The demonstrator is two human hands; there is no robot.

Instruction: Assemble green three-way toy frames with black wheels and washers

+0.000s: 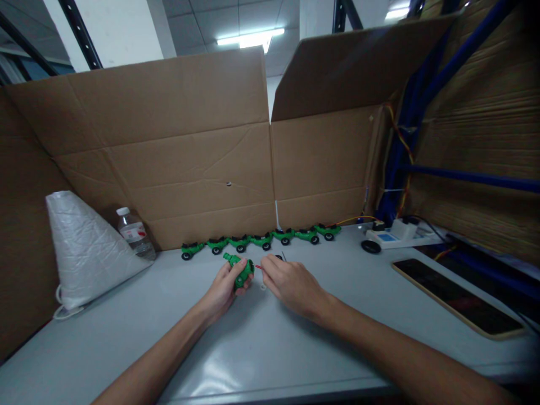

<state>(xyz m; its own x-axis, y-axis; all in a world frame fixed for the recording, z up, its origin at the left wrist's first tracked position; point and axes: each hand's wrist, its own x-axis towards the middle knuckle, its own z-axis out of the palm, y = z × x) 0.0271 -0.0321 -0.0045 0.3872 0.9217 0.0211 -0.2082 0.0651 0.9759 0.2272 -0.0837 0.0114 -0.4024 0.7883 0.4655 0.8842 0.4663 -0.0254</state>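
Observation:
A green plastic toy vehicle part (242, 271) sits in my left hand (225, 284), which is closed round it with the thumb on top. Just to its right, my right hand (293, 284) is closed in a pinch on a thin red stick (258, 266) that points at the part's right end. What the stick is, I cannot make out, since the fingers cover most of it. A small pale ring (263, 287) lies on the table below the right fingertips. Behind that hand show a black wheel (279, 257) and a thin dark rod (283, 256).
Several green toy vehicles with black wheels (262, 242) stand in a row along the cardboard wall (189, 174). At left are a silvery bag (86, 253) and a water bottle (137, 233). A power strip (394, 236), a black disc (370, 246) and a phone (455, 295) lie at right.

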